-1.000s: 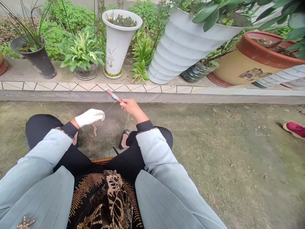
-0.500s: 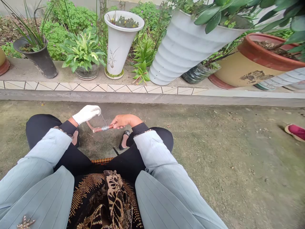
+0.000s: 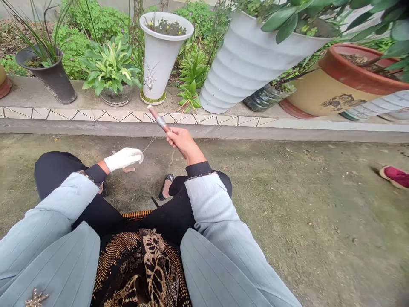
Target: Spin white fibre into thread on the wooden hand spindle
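Note:
My right hand (image 3: pixel 182 140) is bare and wrapped round the lower end of a reddish-brown stick (image 3: pixel 153 114). The stick points up and to the left, with a pale tip. A silvery winding (image 3: pixel 162 122) circles it just beyond my fingers. From there a thin strand (image 3: pixel 151 142) runs taut to my left hand (image 3: pixel 124 159); whether it is wire or thread I cannot tell. That hand wears a white glove, and its fingers are closed on the strand. A brownish piece (image 3: pixel 128 170) shows partly behind the glove, low near the ground.
Potted plants line a low tiled ledge (image 3: pixel 105 116) ahead, among them a white flared pot (image 3: pixel 158 64) and a large ribbed white pot (image 3: pixel 236 64). My black shoes (image 3: pixel 166 187) rest on the concrete ground. At the right edge is another person's red shoe (image 3: pixel 396 175).
My right hand has risen and swung the stick from nearly level to pointing up and left. My gloved left hand has moved a little down and right, and the strand between them is longer.

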Demonstrator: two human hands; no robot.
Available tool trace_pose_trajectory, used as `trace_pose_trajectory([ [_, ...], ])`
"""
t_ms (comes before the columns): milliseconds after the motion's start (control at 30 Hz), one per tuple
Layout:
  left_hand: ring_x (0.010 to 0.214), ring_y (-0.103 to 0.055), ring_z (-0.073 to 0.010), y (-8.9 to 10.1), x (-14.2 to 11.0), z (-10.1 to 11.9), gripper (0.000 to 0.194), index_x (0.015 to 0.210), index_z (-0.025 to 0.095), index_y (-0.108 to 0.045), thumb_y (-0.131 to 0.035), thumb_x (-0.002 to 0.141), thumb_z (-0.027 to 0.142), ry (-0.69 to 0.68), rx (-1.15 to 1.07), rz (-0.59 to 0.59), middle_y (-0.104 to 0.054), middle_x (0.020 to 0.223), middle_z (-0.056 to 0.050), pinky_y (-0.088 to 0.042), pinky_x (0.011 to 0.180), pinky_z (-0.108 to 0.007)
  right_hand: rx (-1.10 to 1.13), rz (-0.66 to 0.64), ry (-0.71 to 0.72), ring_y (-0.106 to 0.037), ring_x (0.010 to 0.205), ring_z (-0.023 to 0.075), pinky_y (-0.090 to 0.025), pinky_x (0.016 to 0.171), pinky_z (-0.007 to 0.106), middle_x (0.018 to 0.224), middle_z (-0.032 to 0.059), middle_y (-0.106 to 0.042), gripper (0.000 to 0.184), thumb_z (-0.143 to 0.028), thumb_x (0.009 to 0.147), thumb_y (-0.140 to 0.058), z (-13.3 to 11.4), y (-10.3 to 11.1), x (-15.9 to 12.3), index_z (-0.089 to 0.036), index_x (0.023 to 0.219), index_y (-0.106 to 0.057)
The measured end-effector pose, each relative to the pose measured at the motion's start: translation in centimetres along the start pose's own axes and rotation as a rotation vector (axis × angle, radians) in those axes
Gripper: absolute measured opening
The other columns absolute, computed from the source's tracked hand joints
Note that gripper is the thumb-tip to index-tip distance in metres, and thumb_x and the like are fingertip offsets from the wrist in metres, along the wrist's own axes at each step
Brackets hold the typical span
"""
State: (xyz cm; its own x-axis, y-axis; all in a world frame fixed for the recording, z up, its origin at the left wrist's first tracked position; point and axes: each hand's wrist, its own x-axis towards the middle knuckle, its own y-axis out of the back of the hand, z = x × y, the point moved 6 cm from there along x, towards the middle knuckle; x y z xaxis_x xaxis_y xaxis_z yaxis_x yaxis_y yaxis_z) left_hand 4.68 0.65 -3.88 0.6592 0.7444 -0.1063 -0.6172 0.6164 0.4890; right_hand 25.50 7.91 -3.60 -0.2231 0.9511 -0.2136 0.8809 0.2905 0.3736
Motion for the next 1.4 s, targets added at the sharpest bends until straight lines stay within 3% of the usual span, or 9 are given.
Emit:
trace_pose_trajectory([
  [100,0.07,-0.053,-0.0138,0.7,-0.1,0.3,0.035,0.079,0.015,-0.062,-0.041,0.09,0.041,-0.029,0.183,0.036,-0.063,0.077,-0.003,-0.041,0.07,-0.024,-0.522,-0.073,-0.1,-0.046,0.058,0.0096,-0.033,0.055,0.023,0.072,0.0028,-0.06,0.021,-0.026,0.088,-0.056,1.3,-1.4,0.7,-0.015,0.101,-0.069],
  [200,0.072,-0.055,-0.0154,1.5,-0.3,-0.4,0.034,0.081,0.016,-0.063,-0.039,0.089,0.039,0.009,0.333,0.072,-0.065,0.08,-0.003,-0.041,0.073,-0.026,-0.771,-0.396,-0.184,-0.048,0.057,0.0101,-0.033,0.055,0.024,0.072,0.0043,-0.063,0.021,-0.023,0.087,-0.058,2.5,-4.3,-0.1,-0.014,0.099,-0.072],
  [333,0.071,-0.056,-0.0172,2.3,-0.3,-1.5,0.033,0.082,0.016,-0.064,-0.04,0.086,0.038,0.068,0.449,0.109,-0.066,0.079,-0.004,-0.039,0.07,-0.027,-0.707,-0.889,-0.3,-0.046,0.05,0.008,-0.033,0.05,0.023,0.066,0.001,-0.061,0.029,-0.02,0.083,-0.06,3.7,-7.9,-2.9,-0.013,0.109,-0.071],
  [533,0.07,-0.054,-0.0156,3.8,-0.2,-3.9,0.028,0.078,0.016,-0.062,-0.042,0.083,0.035,0.176,0.317,0.262,-0.064,0.076,-0.002,-0.038,0.068,-0.027,-0.247,-1.147,-0.048,-0.047,0.054,0.0071,-0.036,0.052,0.021,0.068,-0.0011,-0.062,0.051,-0.035,0.078,-0.067,0.8,-8.6,-5.2,-0.011,0.123,-0.066],
  [633,0.065,-0.05,-0.0134,2.5,0.0,-4.2,0.033,0.077,0.015,-0.062,-0.041,0.086,0.039,0.121,0.174,0.181,-0.06,0.072,-0.001,-0.038,0.063,-0.025,0.047,-0.983,0.094,-0.043,0.054,0.0059,-0.035,0.051,0.02,0.068,-0.0019,-0.059,0.056,-0.039,0.078,-0.069,-1.8,-6.7,-5.3,-0.009,0.125,-0.063],
  [800,0.064,-0.051,-0.013,0.2,-0.3,-2.3,0.041,0.085,0.015,-0.064,-0.036,0.092,0.043,0.047,0.249,-0.022,-0.061,0.072,-0.002,-0.039,0.064,-0.024,0.406,-0.256,0.072,-0.041,0.051,0.006,-0.031,0.045,0.019,0.068,-0.0027,-0.053,0.049,-0.043,0.078,-0.068,-2.0,-2.0,-2.3,-0.011,0.115,-0.062],
  [1000,0.07,-0.06,-0.016,0.5,-1.0,0.5,0.033,0.09,0.019,-0.066,-0.038,0.095,0.035,-0.011,0.726,0.045,-0.07,0.082,-0.004,-0.037,0.062,-0.025,-0.148,-0.029,-0.097,-0.044,0.051,0.0075,-0.032,0.049,0.02,0.069,-0.001,-0.056,0.026,-0.023,0.088,-0.053,1.3,-1.4,0.7,-0.014,0.108,-0.066],
  [1200,0.074,-0.063,-0.019,1.7,-1.1,1.2,0.027,0.093,0.02,-0.069,-0.044,0.092,0.031,-0.163,0.966,0.068,-0.071,0.082,-0.005,-0.037,0.062,-0.027,-0.743,-0.372,0.026,-0.053,0.07,0.0133,-0.033,0.06,0.024,0.082,0.006,-0.067,0.023,-0.026,0.086,-0.057,1.2,-5.9,0.1,-0.016,0.1,-0.073],
  [1400,0.073,-0.061,-0.0192,6.4,0.2,-0.2,0.03,0.091,0.018,-0.068,-0.041,0.091,0.031,0.023,0.905,0.099,-0.07,0.082,-0.006,-0.035,0.06,-0.026,-0.343,-1.105,-0.027,-0.045,0.054,0.0074,-0.034,0.052,0.02,0.068,-0.0017,-0.058,0.041,-0.023,0.082,-0.058,0.2,-10.7,-4.4,-0.014,0.12,-0.067],
])
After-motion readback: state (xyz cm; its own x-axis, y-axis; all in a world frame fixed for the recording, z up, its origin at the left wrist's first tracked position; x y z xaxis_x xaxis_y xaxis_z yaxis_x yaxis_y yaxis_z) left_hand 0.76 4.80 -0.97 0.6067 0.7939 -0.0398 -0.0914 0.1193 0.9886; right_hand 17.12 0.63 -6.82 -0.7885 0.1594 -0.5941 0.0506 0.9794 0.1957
